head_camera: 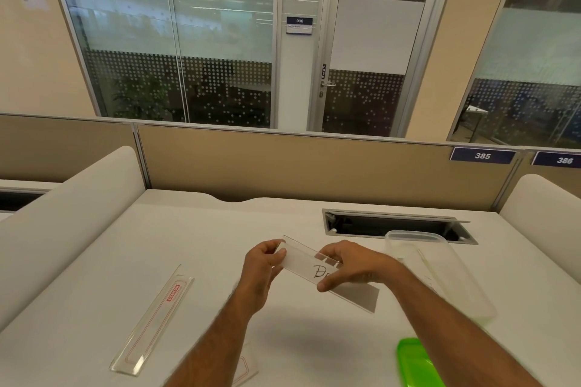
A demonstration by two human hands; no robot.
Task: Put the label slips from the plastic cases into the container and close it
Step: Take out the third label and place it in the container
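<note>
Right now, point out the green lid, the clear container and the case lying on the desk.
green lid [416, 364], head view, on its flat top.
clear container [408, 236], head view, on its far rim.
plastic case [154, 320], head view, mid-length on its clear face.

Over the middle of the counter [220, 229] both hands hold one plastic case [327, 273] above the surface, the left hand [262, 264] at its far left end, the right hand [352, 265] near its middle. A second plastic case [154, 320] lies flat on the counter to the left. The open container [440, 273] stands on the right, just before the cable slot [396, 225]. The lid [418, 361] lies at the near right edge, nearer than the container. A partition [314, 163] stands behind the counter.
</note>
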